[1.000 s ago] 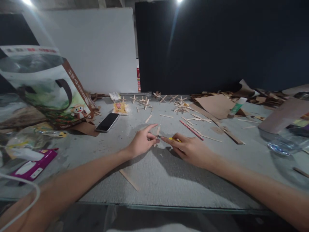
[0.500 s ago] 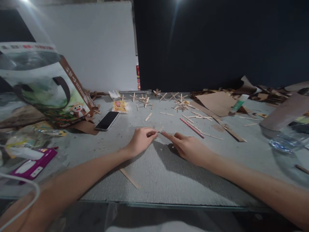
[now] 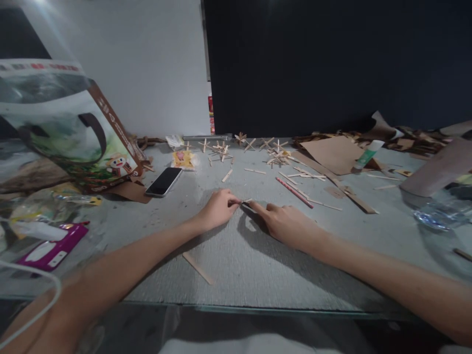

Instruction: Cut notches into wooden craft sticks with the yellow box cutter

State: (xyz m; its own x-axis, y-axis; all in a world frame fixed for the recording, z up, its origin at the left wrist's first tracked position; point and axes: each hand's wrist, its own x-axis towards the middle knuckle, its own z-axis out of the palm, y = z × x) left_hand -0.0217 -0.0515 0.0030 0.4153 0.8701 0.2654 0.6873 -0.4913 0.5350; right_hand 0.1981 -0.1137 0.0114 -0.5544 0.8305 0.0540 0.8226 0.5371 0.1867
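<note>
Both hands meet mid-table: the left hand (image 3: 217, 210) pinches a short pale wooden craft stick (image 3: 246, 201) flat on the grey tabletop (image 3: 236, 265), while the right hand (image 3: 285, 223), fingers curled, presses its other end. Trimming seems underway; steadiness matters next.

**Both hands on one small stick**

My left hand (image 3: 217, 209) and right hand (image 3: 285, 223) met at mid-table (image 3: 236, 265), fingertips pinching a small wooden stick (image 3: 246, 201) between them. A loose stick (image 3: 198, 268) lay near my left forearm. A phone (image 3: 164, 181) sat to the left, a red pencil (image 3: 294, 192) to the right, and crossed stick pieces (image 3: 275, 156) further back.
</note>
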